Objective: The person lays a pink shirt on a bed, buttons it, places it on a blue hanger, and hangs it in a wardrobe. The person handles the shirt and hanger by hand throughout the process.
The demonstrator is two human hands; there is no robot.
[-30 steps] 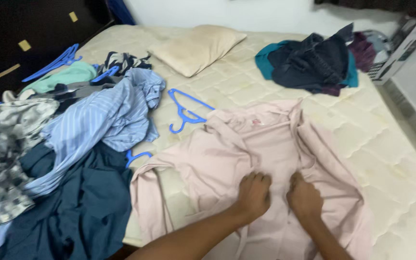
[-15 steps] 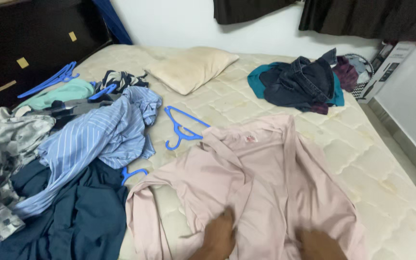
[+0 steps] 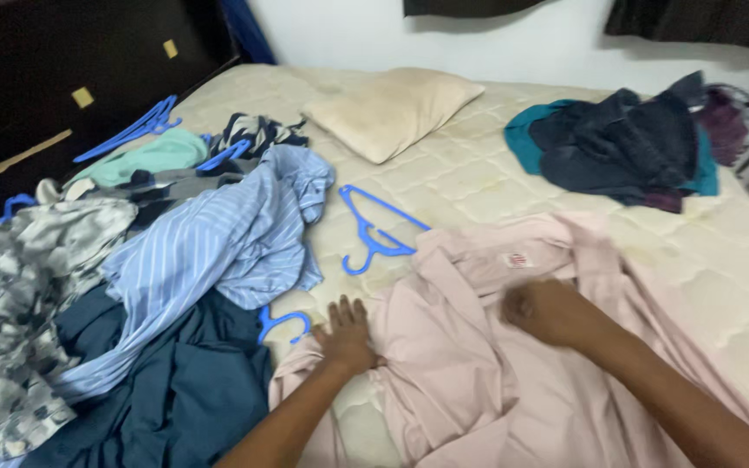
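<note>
- Pressing flat, left hand [image 3: 346,334] spreads its fingers wide on the pink shirt [image 3: 478,364]; the blue hanger [image 3: 281,322] just beside could snag.
- Right hand [image 3: 548,310], blurred, curls on the cloth; grip unclear; bunched folds beneath may crease.

Shirt [image 3: 496,364] on mattress [image 3: 478,186]; hanger [image 3: 374,230] behind; pillow [image 3: 392,108] farther back.

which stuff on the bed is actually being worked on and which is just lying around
In hand:
pink shirt, spread on the mattress
left hand, flat on its left edge
right hand, on its middle

Lying about:
blue hanger
striped blue shirt
dark blue garment
patterned grey cloth
pillow
dark clothes pile
</note>
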